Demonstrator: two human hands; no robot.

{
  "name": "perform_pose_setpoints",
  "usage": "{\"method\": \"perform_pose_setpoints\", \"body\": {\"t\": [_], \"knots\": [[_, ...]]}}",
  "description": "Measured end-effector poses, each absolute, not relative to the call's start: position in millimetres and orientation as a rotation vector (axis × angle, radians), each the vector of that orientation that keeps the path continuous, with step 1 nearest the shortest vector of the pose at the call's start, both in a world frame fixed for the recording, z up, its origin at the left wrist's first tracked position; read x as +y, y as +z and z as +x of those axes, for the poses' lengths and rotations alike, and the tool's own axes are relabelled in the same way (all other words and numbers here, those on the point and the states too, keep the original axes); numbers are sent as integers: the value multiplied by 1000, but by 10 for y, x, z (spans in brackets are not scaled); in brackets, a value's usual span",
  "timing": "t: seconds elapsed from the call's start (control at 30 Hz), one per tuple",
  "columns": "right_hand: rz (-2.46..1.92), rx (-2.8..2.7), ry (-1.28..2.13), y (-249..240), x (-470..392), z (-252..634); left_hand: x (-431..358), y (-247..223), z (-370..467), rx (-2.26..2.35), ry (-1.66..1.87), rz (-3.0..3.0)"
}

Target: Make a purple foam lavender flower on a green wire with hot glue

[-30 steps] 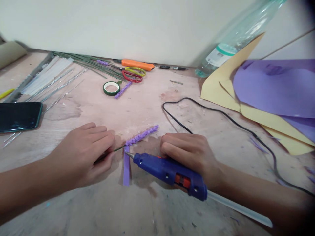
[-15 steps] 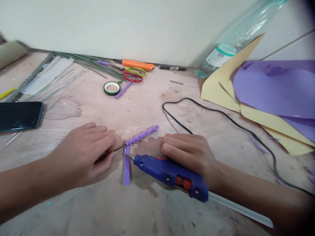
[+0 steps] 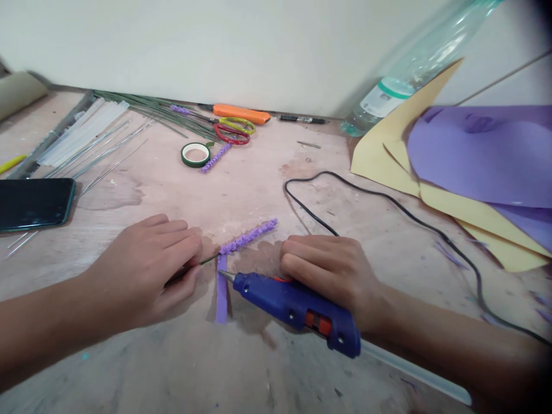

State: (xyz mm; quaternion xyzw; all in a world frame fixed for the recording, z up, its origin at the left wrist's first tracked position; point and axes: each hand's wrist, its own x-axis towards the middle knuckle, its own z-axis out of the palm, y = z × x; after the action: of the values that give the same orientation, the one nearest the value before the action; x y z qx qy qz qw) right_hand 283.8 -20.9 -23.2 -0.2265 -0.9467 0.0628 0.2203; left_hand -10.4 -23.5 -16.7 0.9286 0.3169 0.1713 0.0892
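My left hand [image 3: 161, 267] is closed around a thin dark green stem [image 3: 210, 260]. Small purple paper curls wrap the far part of that stem, making a lavender-like flower spike [image 3: 249, 236] that points up and right. From the base of the curls a flat purple paper strip [image 3: 221, 299] hangs toward me. My right hand [image 3: 330, 267] grips a blue hot glue gun [image 3: 280, 298], its handle hidden by the fingers. The metal nozzle meets the strip a little below the stem. A clear glue stick [image 3: 416, 371] juts from the gun's rear.
A black cord [image 3: 388, 198] loops across the right side. Behind lie green tape [image 3: 195, 155], scissors [image 3: 233, 130], an orange cutter [image 3: 241, 113] and a pen [image 3: 302, 119]. Left: a phone [image 3: 37, 204] and glue sticks [image 3: 81, 135]. Right: purple sheets [image 3: 478, 155] and a leaning bottle [image 3: 390, 95].
The glue gun's rear has shifted slightly left and down, while its nozzle stays at the strip. My left hand and the flower spike look nearly unmoved.
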Motion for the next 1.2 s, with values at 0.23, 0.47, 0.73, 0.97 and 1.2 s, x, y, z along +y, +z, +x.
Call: {"method": "perform_pose_setpoints", "body": {"t": [0.23,0.47,0.73,0.97,1.2], "knots": [[-608,-2589,154,-231,-224,2843,-229,-154,-78,936,538,2768],[-588,-2590,147,-223,-228,2847,-241,-179,-104,960,501,2745],[-596,-2619,156,-212,-212,2833,-246,-166,-105,959,500,2756],[-621,-2645,281,-178,-216,2836,-233,-154,-98,949,493,2766],[-817,-2746,658,139,-205,2775,-232,-176,-102,968,498,2756]]}}
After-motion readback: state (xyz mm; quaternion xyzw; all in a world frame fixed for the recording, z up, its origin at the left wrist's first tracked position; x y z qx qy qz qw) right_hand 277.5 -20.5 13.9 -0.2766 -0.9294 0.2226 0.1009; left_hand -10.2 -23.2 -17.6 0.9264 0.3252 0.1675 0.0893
